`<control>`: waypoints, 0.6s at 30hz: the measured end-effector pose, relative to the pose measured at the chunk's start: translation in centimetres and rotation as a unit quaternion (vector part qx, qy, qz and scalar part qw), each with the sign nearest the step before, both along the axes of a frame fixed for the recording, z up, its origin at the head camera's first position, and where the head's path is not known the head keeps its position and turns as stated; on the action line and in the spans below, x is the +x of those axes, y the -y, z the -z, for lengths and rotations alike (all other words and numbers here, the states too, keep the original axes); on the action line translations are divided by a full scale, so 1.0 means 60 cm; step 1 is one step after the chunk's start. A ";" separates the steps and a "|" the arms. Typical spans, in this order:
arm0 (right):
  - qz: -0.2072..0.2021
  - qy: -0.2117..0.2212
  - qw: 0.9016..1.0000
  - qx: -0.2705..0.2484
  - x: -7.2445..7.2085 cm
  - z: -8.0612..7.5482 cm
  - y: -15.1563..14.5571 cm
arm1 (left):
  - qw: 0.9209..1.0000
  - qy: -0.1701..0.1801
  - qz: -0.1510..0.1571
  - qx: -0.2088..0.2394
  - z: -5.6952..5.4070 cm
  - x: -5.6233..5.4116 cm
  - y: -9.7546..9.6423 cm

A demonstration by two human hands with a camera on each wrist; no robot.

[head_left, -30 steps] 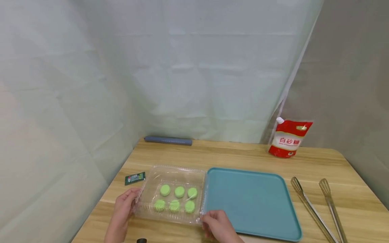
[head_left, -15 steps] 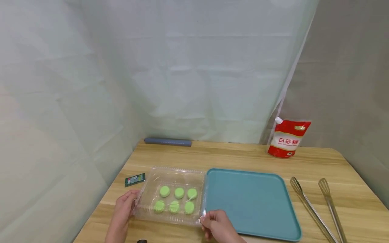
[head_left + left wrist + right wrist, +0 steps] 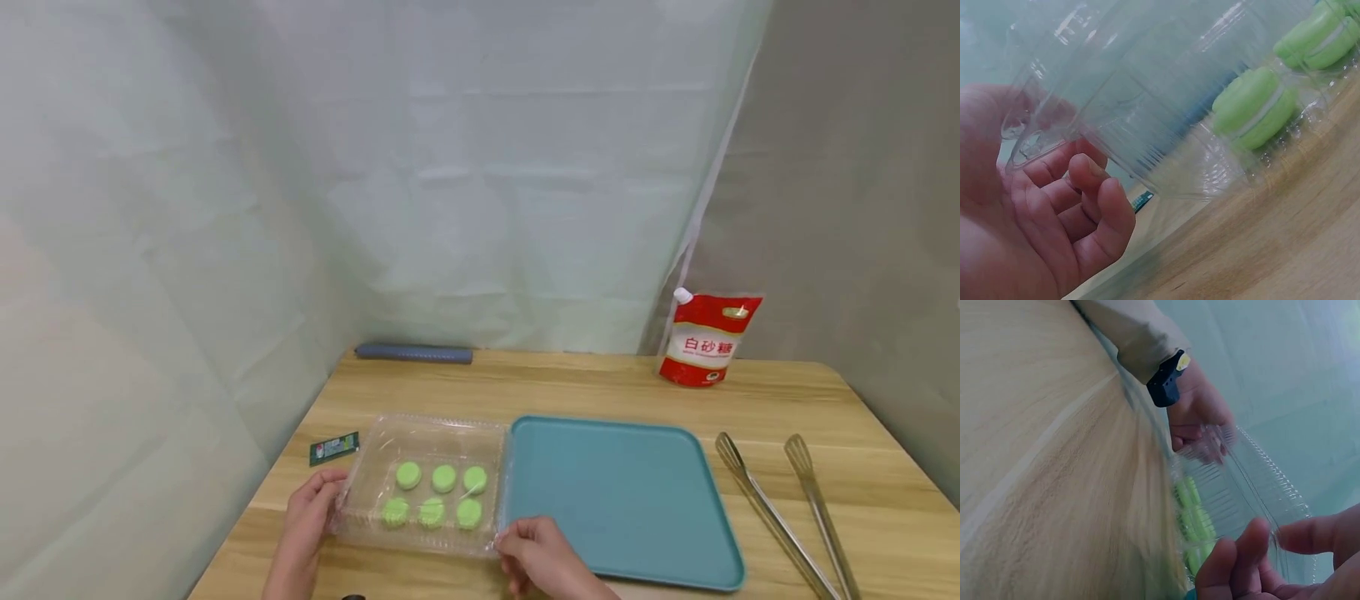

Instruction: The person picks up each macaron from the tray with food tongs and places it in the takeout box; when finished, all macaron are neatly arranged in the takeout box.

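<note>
A clear plastic clamshell box (image 3: 420, 542) with several green macarons (image 3: 432, 512) inside lies at the front of the table, its lid down. My left hand (image 3: 305, 510) grips the box's left rim near the front. In the left wrist view the fingers (image 3: 1113, 212) curl below that clear rim, beside a macaron (image 3: 1254, 106) seen through the wall. My right hand (image 3: 542, 552) pinches the front right corner. From the right wrist view, thumb and forefinger of that hand (image 3: 1272, 562) meet on the thin plastic edge, and the left hand (image 3: 1200, 412) shows at the far end.
A blue tray (image 3: 622, 500) lies right of the box. Two metal tongs-like arms (image 3: 787, 533) rest beyond it. A red and white sugar pouch (image 3: 702, 340) stands at the back right, a blue-grey bar (image 3: 412, 353) at the back left. A small green packet (image 3: 334, 448) lies near my left hand.
The head view has shifted slightly. Both hands keep their hold on the box's edges, and the box stays nearly in place.
</note>
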State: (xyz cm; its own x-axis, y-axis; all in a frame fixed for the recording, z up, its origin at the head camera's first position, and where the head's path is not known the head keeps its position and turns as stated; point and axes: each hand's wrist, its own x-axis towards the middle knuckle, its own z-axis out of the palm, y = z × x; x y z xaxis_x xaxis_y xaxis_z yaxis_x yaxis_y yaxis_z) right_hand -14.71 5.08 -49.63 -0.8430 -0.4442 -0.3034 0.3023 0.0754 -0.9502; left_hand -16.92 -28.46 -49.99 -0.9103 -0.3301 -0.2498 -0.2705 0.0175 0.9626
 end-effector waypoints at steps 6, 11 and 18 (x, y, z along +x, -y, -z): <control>-0.008 0.025 0.999 0.025 0.001 -0.003 -0.009 | 1.000 0.018 -0.001 -0.018 0.010 0.009 -0.001; -0.001 0.030 0.999 0.030 -0.008 -0.014 -0.023 | 0.999 0.030 0.002 -0.020 0.011 0.013 0.007; 0.007 -0.068 0.996 0.053 -0.037 -0.028 -0.044 | 0.999 0.020 0.001 -0.037 -0.005 0.011 0.014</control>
State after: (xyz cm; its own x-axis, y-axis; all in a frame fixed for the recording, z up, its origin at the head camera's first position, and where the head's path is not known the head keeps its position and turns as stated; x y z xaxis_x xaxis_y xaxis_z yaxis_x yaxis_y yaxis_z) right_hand -16.95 7.72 -47.94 -0.8857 -0.4030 -0.2305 0.1729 0.1744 -0.9694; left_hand -16.25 -29.32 -49.71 -0.9004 -0.3477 -0.2614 -0.3091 0.0888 0.9469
